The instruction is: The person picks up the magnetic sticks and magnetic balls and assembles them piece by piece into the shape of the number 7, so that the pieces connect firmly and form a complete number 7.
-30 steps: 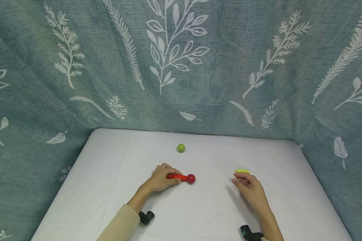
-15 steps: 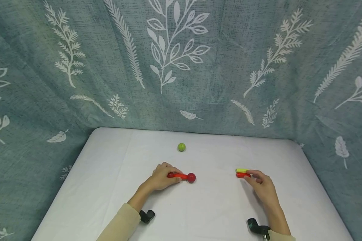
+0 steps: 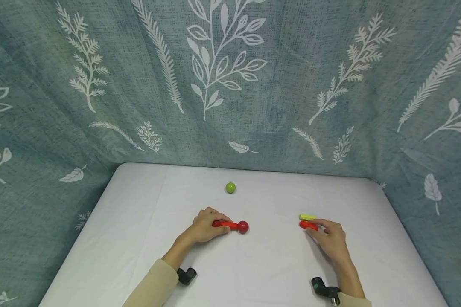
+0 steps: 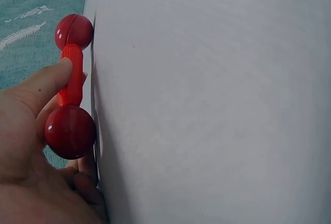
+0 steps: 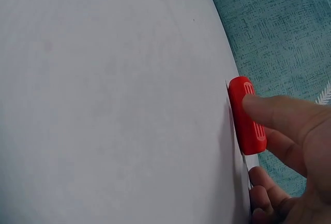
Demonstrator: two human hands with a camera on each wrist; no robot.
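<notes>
My left hand [image 3: 207,226] pinches the middle of a red dumbbell-shaped piece, a red rod [image 4: 72,74] with a dark red ball [image 4: 72,132] at each end. The thumb lies along the rod in the left wrist view. Farther right, my right hand [image 3: 330,238] holds a short red rod [image 5: 247,115] with ridged grooves between thumb and fingers. That rod has no balls on its ends. Just behind it lies a yellow-green rod [image 3: 307,217] on the white table.
A green ball [image 3: 230,188] sits near the far side of the white table [image 3: 269,264]. A patterned teal curtain [image 3: 276,85] hangs behind and around the table. Black wrist-worn devices [image 3: 186,276] show below both hands.
The right hand has shifted right and taken the short red rod between thumb and fingers, bringing it slightly nearer and turning it a little. The left hand has stayed in place with the dumbbell-shaped piece.
</notes>
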